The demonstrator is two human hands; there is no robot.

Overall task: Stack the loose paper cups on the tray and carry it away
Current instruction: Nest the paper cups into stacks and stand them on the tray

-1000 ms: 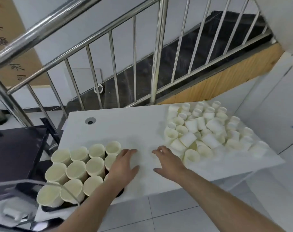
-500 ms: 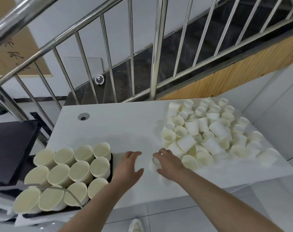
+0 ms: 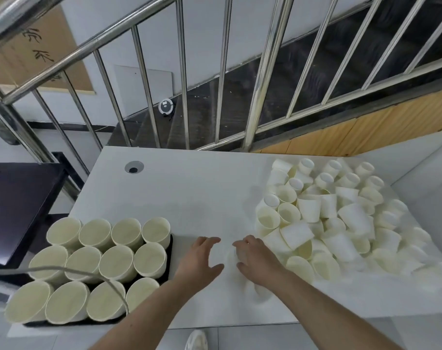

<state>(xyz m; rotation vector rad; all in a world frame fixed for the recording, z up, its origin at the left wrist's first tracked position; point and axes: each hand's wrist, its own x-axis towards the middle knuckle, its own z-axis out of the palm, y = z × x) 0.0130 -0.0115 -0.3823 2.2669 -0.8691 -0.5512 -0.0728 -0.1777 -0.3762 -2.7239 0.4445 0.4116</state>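
A black tray (image 3: pixel 170 251) at the table's front left carries several upright stacks of cream paper cups (image 3: pixel 119 261). A heap of loose paper cups (image 3: pixel 328 218) covers the table's right side. My right hand (image 3: pixel 255 258) grips one white paper cup (image 3: pixel 232 256) lying at the heap's near left edge; most of that cup is hidden under the fingers. My left hand (image 3: pixel 198 261) hovers just left of it, fingers relaxed and spread, holding nothing, close to the tray's right edge.
The white table (image 3: pixel 189 193) has a cable hole (image 3: pixel 134 167) at its back left. A steel stair railing (image 3: pixel 255 72) stands right behind it. A dark surface (image 3: pixel 18 198) adjoins on the left. A thin cable (image 3: pixel 88 274) arcs over the tray's cups. A shoe (image 3: pixel 196 339) shows below the table's front edge.
My right hand has closed on a loose cup at the heap's edge. My left hand has come off the tray's cups and moved right toward it. The view has tilted.
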